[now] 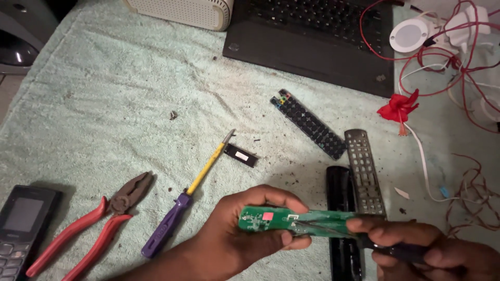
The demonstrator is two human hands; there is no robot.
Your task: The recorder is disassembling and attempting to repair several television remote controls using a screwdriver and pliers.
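Screens: one. Small dark rectangular display on the black keypad mobile phone [21, 221], near-left corner of the pale green towel; display unlit, greyish, upright oblong above the keys.

Labels: small white rectangular sticker on the short black plastic battery cover [240, 155], mid-scene, just right of the screwdriver tip. Small pink-red square patch on the green circuit board [291, 222], near centre; whether sticker or component, cannot tell.

Laptop at the far edge: keyboard only, its screen out of view.

Packages, signs: none.
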